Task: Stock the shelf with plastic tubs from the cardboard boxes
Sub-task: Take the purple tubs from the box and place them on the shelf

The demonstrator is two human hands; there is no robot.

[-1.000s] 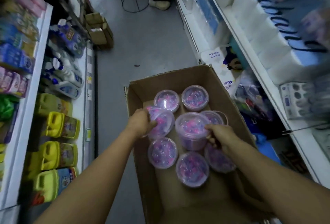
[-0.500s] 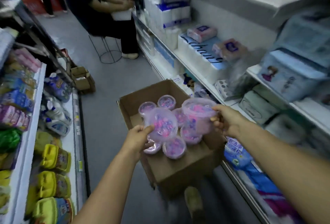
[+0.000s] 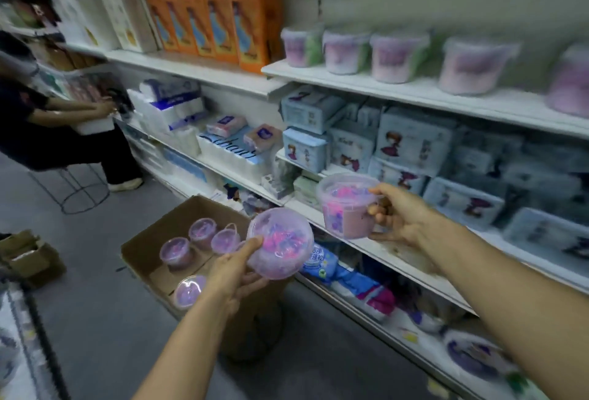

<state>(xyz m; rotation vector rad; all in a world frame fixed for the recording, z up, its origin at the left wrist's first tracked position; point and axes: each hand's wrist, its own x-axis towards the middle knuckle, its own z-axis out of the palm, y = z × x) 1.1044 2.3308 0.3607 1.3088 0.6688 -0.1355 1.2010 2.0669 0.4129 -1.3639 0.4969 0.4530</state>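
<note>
— Tubs in hand: state position.
— Two units. The left-hand tub [image 3: 280, 243] is in the air above the cardboard box [image 3: 204, 205], over the corner nearest the shelving. It is tilted so its lid faces the camera. The right-hand tub [image 3: 345, 208] is upright, in the air just in front of the middle shelf [image 3: 376, 248], near its front edge.
— State of the fingers?
— Left hand [image 3: 236, 269]: thumb across the lid, fingers curled under the base, holding the tub. Right hand [image 3: 401, 218]: thumb on the lid rim, fingers curled at the tub's side, holding it. Whether they pass through a handle cannot be told.
— Remaining stock?
— At least four boxed tubs [image 3: 176, 250] stand lids up in the box, which sits on the floor beside the shelving.
— Destination?
— The upper shelf [image 3: 414, 93] carries a row of shelved tubs [image 3: 398, 57] along its front edge, blurred, to the right of the orange cartons [image 3: 223, 23].
</note>
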